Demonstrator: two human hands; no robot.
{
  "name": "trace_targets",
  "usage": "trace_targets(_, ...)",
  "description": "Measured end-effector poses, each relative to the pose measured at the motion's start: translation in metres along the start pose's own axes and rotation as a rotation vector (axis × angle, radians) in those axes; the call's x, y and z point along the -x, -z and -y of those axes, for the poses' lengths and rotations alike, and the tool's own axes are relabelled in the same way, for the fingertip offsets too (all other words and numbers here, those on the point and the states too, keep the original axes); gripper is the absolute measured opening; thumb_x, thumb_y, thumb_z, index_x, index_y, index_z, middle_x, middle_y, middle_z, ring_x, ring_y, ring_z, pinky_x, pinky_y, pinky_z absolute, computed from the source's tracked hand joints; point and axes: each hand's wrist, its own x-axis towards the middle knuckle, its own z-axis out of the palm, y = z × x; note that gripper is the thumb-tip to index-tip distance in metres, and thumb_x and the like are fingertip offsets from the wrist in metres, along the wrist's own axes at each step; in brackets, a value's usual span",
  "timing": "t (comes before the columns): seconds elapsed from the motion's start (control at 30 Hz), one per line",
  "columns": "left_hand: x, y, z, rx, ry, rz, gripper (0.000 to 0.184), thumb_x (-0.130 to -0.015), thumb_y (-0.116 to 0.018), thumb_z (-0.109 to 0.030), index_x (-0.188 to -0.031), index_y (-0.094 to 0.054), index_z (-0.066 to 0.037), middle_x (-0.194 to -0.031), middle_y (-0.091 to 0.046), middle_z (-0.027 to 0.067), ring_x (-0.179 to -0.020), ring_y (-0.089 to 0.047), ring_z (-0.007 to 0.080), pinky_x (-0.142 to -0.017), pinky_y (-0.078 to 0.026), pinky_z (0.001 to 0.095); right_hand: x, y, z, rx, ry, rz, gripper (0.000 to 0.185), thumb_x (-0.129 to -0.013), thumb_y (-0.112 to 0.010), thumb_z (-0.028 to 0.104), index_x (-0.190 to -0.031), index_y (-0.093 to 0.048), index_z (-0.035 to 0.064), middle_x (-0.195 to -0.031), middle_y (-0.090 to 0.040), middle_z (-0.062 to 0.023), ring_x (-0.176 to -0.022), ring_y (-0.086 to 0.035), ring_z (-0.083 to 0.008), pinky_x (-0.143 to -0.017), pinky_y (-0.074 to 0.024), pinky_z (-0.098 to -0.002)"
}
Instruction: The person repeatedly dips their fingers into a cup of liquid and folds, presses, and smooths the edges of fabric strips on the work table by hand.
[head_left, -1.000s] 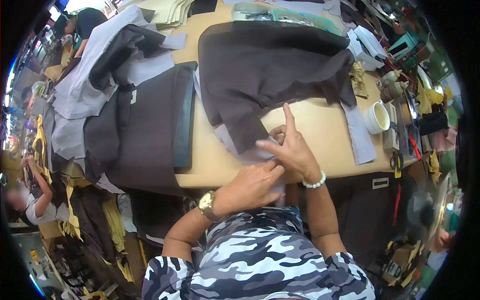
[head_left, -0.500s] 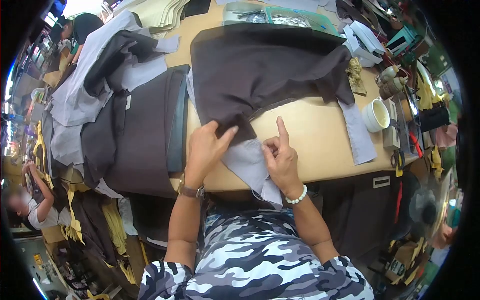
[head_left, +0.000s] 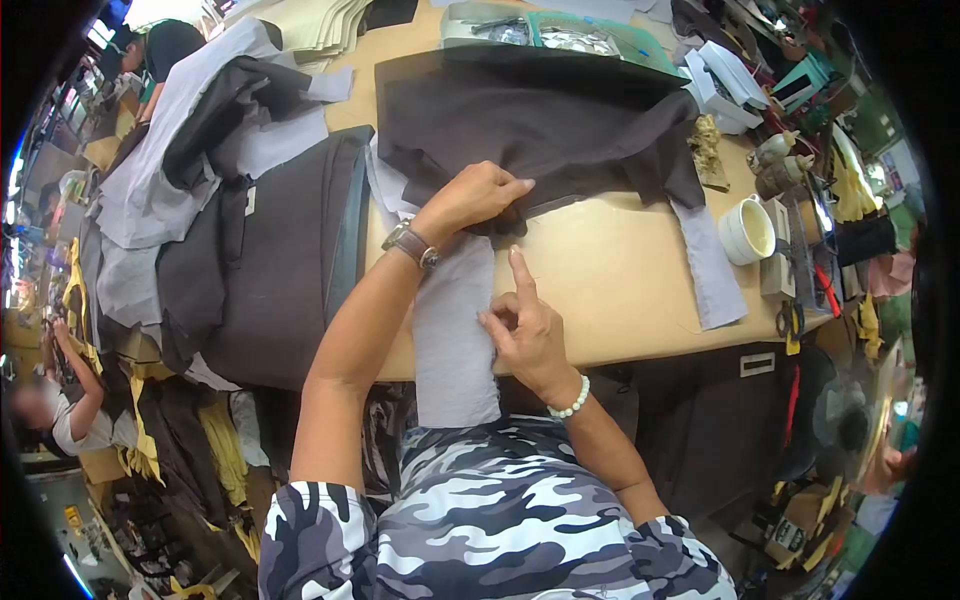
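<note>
A dark brown fabric piece (head_left: 540, 110) is spread over the table, its near left corner bunched. My left hand (head_left: 478, 196) is closed on that bunched edge, fingertips partly hidden. From beneath the forearm a light grey cloth strip (head_left: 455, 335) runs down over the table's front edge towards my shirt. At the strip's right edge is my right hand (head_left: 532, 335), index finger stretched forward, thumb and other fingers pinched together at the cloth. More light grey cloth (head_left: 708, 265) hangs out below the brown piece's right end.
Folded dark fabric (head_left: 285, 260) and crumpled grey cloth (head_left: 135, 200) lie on the left. On the right stand a white mug (head_left: 747, 232), small bottles (head_left: 785, 165) and scissors (head_left: 790, 318). Trays of metal pieces (head_left: 580, 38) sit at the back. A person (head_left: 75, 405) is at far left.
My left hand has moved forward and right, carrying the brown corner away from me. The grey strip now lies straighter and more exposed. My right hand has shifted slightly left and towards me.
</note>
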Motion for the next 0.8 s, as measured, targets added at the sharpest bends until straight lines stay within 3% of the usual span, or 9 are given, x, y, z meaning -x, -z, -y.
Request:
trace_targets(0.03, 0.003, 0.001, 0.0, 0.127, 0.018, 0.027, 0.037, -0.091, -0.056, -0.031, -0.089, -0.066, 0.005, -0.071, -0.065, 0.0077, -0.065, -0.059, 0.0121, -0.062, -0.045, 0.0253, 0.0, -0.001, 0.0, -0.012, 0.001, -0.005, 0.082, -0.076, -0.069, 0.007, -0.144, -0.025, -0.0018, -0.072, -0.065, -0.0083, -0.06, -0.063, -0.0258, -0.06, -0.0483, -0.0352)
trace_targets(0.07, 0.009, 0.01, 0.001, 0.137, 0.001, 0.119, 0.034, -0.091, -0.052, -0.028, -0.098, -0.067, 0.003, -0.087, -0.069, 0.0137, -0.083, -0.063, 0.0169, -0.077, -0.047, 0.0273, 0.0, -0.001, 0.0, -0.024, 0.002, -0.011, 0.082, -0.075, -0.069, 0.007, -0.144, -0.025, -0.0021, -0.071, -0.065, -0.0083, -0.06, -0.062, -0.0258, -0.06, -0.0483, -0.0352)
trace_targets(0.17, 0.033, 0.015, 0.002, -0.123, -0.228, 0.149, 0.031, -0.09, -0.052, -0.023, -0.104, -0.067, 0.0, -0.1, -0.068, 0.0145, -0.091, -0.063, 0.0205, -0.087, -0.046, 0.0297, 0.0, 0.0, 0.0, -0.036, 0.004, -0.006, 0.082, -0.075, -0.069, 0.006, -0.144, -0.025, -0.0034, -0.071, -0.065, -0.0084, -0.06, -0.062, -0.0258, -0.06, -0.0484, -0.0352)
trace_targets(0.2, 0.038, 0.019, 0.006, -0.246, -0.27, 0.204, 0.03, -0.089, -0.054, -0.024, -0.107, -0.068, -0.004, -0.116, -0.064, 0.0136, -0.111, -0.057, 0.0256, -0.099, -0.04, 0.037, 0.0, 0.001, 0.0, -0.035, 0.005, -0.001, 0.082, -0.075, -0.069, 0.006, -0.143, -0.025, -0.0039, -0.071, -0.065, -0.0084, -0.06, -0.062, -0.0258, -0.06, -0.0484, -0.0351)
trace_targets(0.33, 0.06, 0.013, 0.038, -0.46, -0.423, 0.046, 0.031, -0.091, -0.055, -0.033, -0.106, -0.068, -0.01, -0.134, -0.053, 0.0114, -0.139, -0.028, 0.0302, -0.112, -0.014, 0.0541, 0.001, 0.0, -0.002, -0.019, 0.037, 0.003, 0.081, -0.075, -0.069, 0.005, -0.143, -0.026, -0.005, -0.072, -0.064, -0.0082, -0.06, -0.062, -0.0256, -0.061, -0.0478, -0.0354)
trace_targets(0.47, 0.059, 0.006, 0.044, -0.425, -0.383, -0.126, 0.025, -0.087, -0.062, -0.03, -0.101, -0.07, -0.011, -0.137, -0.049, 0.0135, -0.137, -0.031, 0.0323, -0.111, -0.02, 0.0504, 0.005, 0.001, -0.004, 0.011, 0.079, 0.014, 0.08, -0.074, -0.069, 0.005, -0.142, -0.028, -0.0053, -0.069, -0.061, -0.0073, -0.057, -0.059, -0.025, -0.06, -0.0466, -0.0355)
trace_targets(0.6, 0.045, 0.008, 0.044, -0.341, -0.391, -0.253, 0.021, -0.077, -0.069, -0.016, -0.094, -0.067, -0.006, -0.124, -0.059, 0.0135, -0.124, -0.048, 0.0307, -0.104, -0.036, 0.0389, 0.009, 0.006, 0.003, 0.09, 0.085, 0.117, 0.078, -0.074, -0.069, 0.001, -0.141, -0.028, -0.0063, -0.07, -0.062, -0.0077, -0.059, -0.06, -0.0236, -0.062, -0.0479, -0.0338)
trace_targets(0.7, 0.041, 0.01, 0.042, -0.214, -0.363, -0.272, 0.018, -0.075, -0.07, -0.012, -0.089, -0.065, -0.003, -0.118, -0.062, 0.0123, -0.116, -0.053, 0.0279, -0.1, -0.038, 0.0373, 0.013, 0.013, 0.007, 0.059, 0.074, 0.121, 0.075, -0.074, -0.069, 0.002, -0.139, -0.033, -0.0053, -0.076, -0.062, -0.0088, -0.066, -0.061, -0.0251, -0.066, -0.0487, -0.0351)
trace_targets(0.8, 0.045, 0.009, 0.04, -0.096, -0.349, -0.266, 0.016, -0.075, -0.072, -0.009, -0.084, -0.061, -0.002, -0.115, -0.063, 0.0113, -0.112, -0.054, 0.026, -0.098, -0.038, 0.035, -0.003, 0.054, -0.004, 0.207, 0.25, -0.103, 0.069, -0.074, -0.071, 0.008, -0.134, -0.042, -0.005, -0.087, -0.061, -0.0136, -0.075, -0.06, -0.0275, -0.07, -0.0481, -0.0374)
